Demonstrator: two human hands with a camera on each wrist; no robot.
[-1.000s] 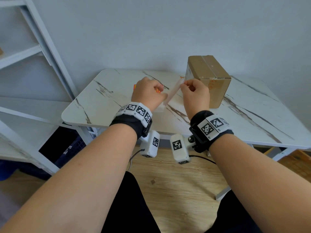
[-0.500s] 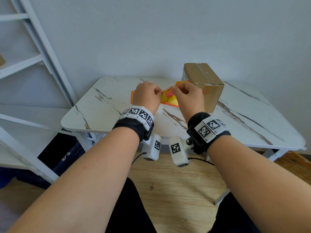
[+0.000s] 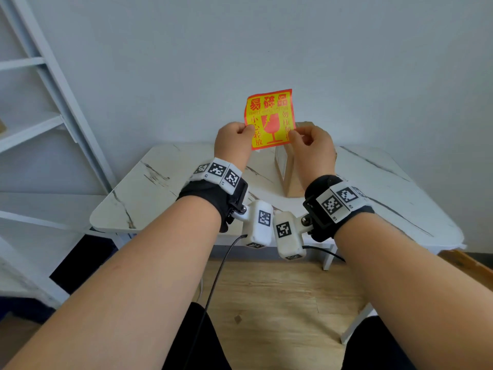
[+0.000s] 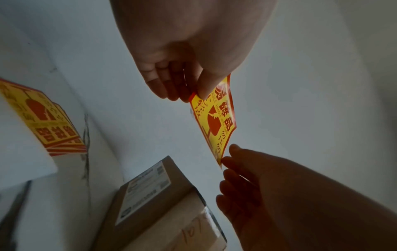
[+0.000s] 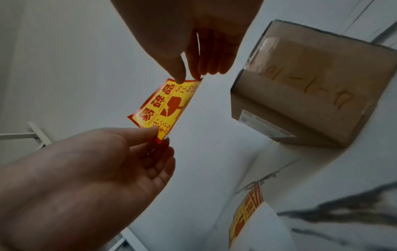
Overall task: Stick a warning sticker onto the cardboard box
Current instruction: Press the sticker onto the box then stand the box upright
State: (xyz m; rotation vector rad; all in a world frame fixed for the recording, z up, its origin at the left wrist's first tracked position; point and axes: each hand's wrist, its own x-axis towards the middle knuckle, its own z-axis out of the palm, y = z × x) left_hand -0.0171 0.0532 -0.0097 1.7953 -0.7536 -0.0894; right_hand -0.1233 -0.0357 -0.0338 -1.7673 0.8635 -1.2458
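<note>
Above the box [image 3: 289,172] on the table [image 3: 149,188], left hand [image 3: 232,141] & right hand [image 3: 313,146] each pinch a side edge of the sticker [image 3: 270,118], held upright, w/ the box just below, nearer the right hand.

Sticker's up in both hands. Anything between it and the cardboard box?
Nothing visible. The sticker, pinched by the left hand and right hand, hangs in open air above the cardboard box. The spare stickers lie off to the side.
</note>
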